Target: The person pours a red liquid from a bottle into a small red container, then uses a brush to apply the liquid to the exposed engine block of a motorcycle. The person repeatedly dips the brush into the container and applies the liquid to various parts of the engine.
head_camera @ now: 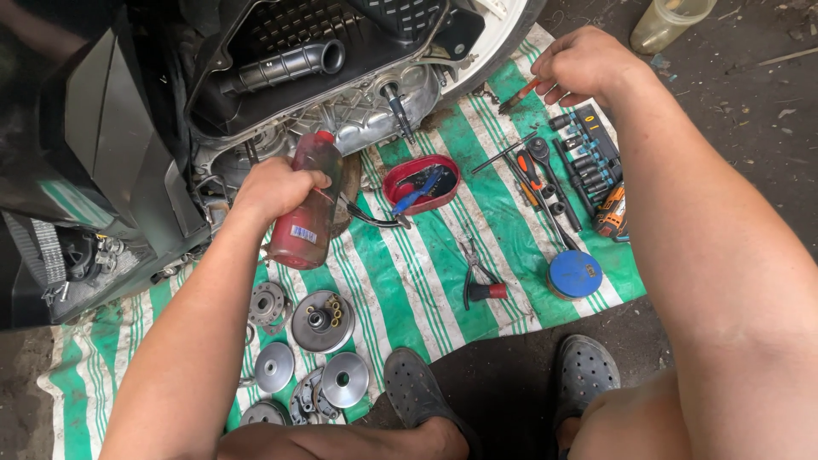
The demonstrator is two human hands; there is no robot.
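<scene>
While my left hand (277, 189) wraps the upper body of a reddish translucent plastic bottle (305, 204), it looks light but greasy. I'd judge mid-body the safest hold. My right hand (584, 64) curls closed on an orange-handled tool (518, 95).

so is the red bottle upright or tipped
Tipped: the left hand holds the red bottle slanted, cap toward the engine case.

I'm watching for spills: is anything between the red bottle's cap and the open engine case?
Nothing visible. The left hand holds the red bottle with its cap right at the open engine case; the red tray lies off to the side.
</scene>
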